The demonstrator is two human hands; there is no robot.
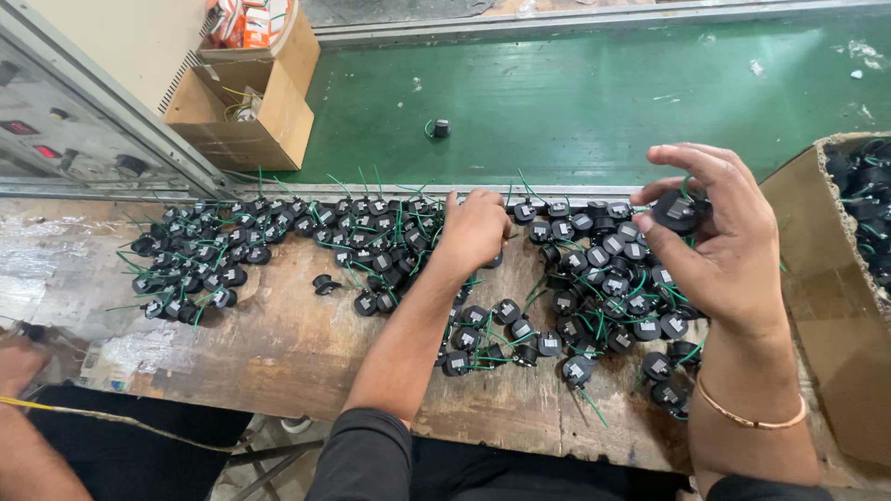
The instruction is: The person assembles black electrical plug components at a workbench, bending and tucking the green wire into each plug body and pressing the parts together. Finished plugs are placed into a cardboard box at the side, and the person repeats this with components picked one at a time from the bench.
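Many small round black parts with green wire leads (594, 288) lie spread over a worn wooden bench (278, 343). My left hand (471, 232) rests knuckles-up on the pile near the bench's far edge, fingers curled over parts; what it grips is hidden. My right hand (719, 232) is raised above the right side of the pile and pinches one black round part (675, 211) between thumb and fingers. A thin bangle (747, 419) circles my right wrist.
A green conveyor belt (575, 102) runs behind the bench, carrying one lone black part (440, 128). Open cardboard boxes (243, 111) stand at the back left. A carton (826, 306) holding more black parts sits at the right. Another person's hand (19, 366) shows at the lower left.
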